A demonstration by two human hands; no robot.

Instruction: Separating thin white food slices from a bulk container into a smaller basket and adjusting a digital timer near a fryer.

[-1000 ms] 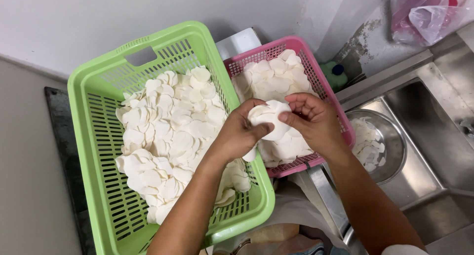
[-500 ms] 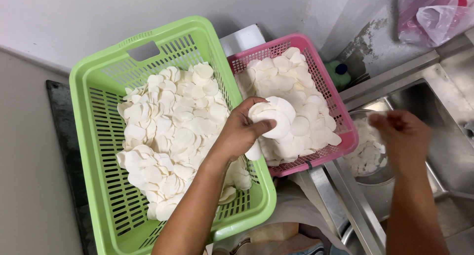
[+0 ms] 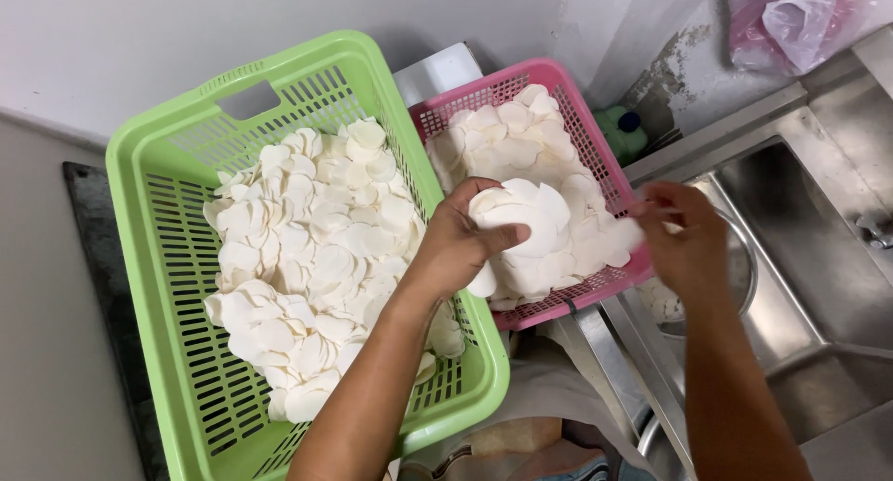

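Holding a stack of white round slices (image 3: 517, 222) at frame centre, the left hand (image 3: 456, 248) grips it, while the blurred right hand (image 3: 684, 244) beside it perhaps pinches one slice.

Your left hand (image 3: 456, 248) gripped a fanned stack (image 3: 521, 222) of thin, white, round slices, tilted over the pink basket (image 3: 567, 300), thumb pressed across its front. Your right hand (image 3: 684, 244) hung blurred above the basket's right edge, just beside the stack, fingers curled.
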